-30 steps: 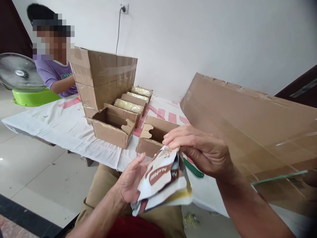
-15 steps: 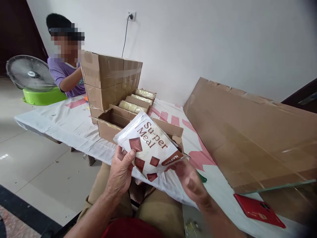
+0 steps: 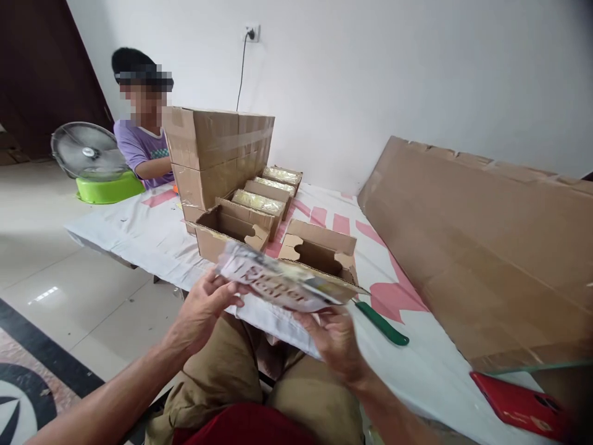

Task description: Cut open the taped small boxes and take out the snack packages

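Observation:
My left hand (image 3: 208,309) is closed on the left end of a white "Su-per Meal" pouch (image 3: 273,287), whose print is smeared by motion. My right hand (image 3: 336,340) grips the right end of the same pouch from below, thumb on the near side. The pouch is tipped, so its printed front looks foreshortened. Just beyond it are two open cardboard boxes, one (image 3: 217,241) at the left and another (image 3: 324,232) at the right with its flaps up. The pouch hides part of their near sides. A green-handled tool (image 3: 382,322) lies right of my right hand.
Stacked taped cartons (image 3: 217,139) stand at the left back, with several small boxes holding yellowish wrapped contents (image 3: 259,203) beside them. Large cardboard (image 3: 463,259) leans at the right. A red phone (image 3: 514,402) lies on the table. A person in purple (image 3: 134,145) and a fan (image 3: 88,151) are at the left.
The pouch has tilted from facing me to nearly edge-on and moved lower. My right hand has closed on its right end. The view has shifted, uncovering the right box and green handle.

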Demonstrator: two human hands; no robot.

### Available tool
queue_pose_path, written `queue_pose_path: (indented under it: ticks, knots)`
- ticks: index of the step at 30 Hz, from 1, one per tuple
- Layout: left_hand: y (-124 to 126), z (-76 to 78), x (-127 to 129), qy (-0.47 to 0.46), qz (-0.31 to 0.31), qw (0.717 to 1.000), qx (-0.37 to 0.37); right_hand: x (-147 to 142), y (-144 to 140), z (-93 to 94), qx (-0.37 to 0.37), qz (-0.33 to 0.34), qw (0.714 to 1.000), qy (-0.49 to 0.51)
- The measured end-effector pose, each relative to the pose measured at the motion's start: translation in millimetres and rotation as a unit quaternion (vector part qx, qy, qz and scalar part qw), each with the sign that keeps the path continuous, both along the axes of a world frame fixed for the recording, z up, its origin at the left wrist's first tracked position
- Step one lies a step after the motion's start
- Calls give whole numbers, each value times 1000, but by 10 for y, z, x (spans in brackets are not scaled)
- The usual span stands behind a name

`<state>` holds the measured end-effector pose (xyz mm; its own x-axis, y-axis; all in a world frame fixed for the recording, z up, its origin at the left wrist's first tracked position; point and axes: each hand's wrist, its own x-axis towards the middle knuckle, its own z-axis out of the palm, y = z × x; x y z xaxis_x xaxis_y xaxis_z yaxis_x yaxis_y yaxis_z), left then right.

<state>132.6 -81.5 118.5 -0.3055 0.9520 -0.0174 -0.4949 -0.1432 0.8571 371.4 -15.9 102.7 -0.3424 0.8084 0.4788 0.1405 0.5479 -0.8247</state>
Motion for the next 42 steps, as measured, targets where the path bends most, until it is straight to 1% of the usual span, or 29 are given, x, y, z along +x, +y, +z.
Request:
queue_pose_path:
  ticks: [3,5,6,8,11,14,18,21,24,27,31,34,38,42]
  knots:
    - [-204,-388,-276,-61,38,990,-124,-377,-31,-366,-52,50,997,-19]
    - [-262,-614,-429,-105,68,975,-182,-631,-5,-579,-87,75,993,-24]
    - [-261,-697,-489,-120,79,969,-202,-742,23,-666,-102,81,991,-25]
    - [-201,-795,-576,-137,97,959,-228,-925,105,-802,-126,84,988,-27]
    - [-14,-828,-658,-146,124,953,-235,-1129,275,-932,-141,71,987,-27]
    - [190,-829,-729,-132,153,954,-221,-1297,458,-1017,-141,61,988,-18]
    - [374,-881,-801,-85,204,957,-187,-1466,641,-1097,-139,52,989,-7]
    - [481,-956,-826,-35,225,961,-155,-1535,736,-1145,-130,46,990,-5]
    - [589,-1047,-836,4,223,965,-139,-1569,807,-1181,-122,32,992,-19]
    - [672,-1154,-840,36,207,968,-135,-1588,854,-1220,-121,8,991,-48]
    - [731,-1289,-841,84,180,970,-143,-1605,881,-1272,-120,-34,988,-94]
    - [746,-1353,-836,124,168,967,-144,-1622,875,-1281,-112,-57,985,-118]
    - [748,-1400,-862,186,170,956,-147,-1627,871,-1252,-100,-76,980,-153]
    - [781,-1397,-1042,260,191,931,-168,-1579,874,-1188,-90,-89,972,-199]
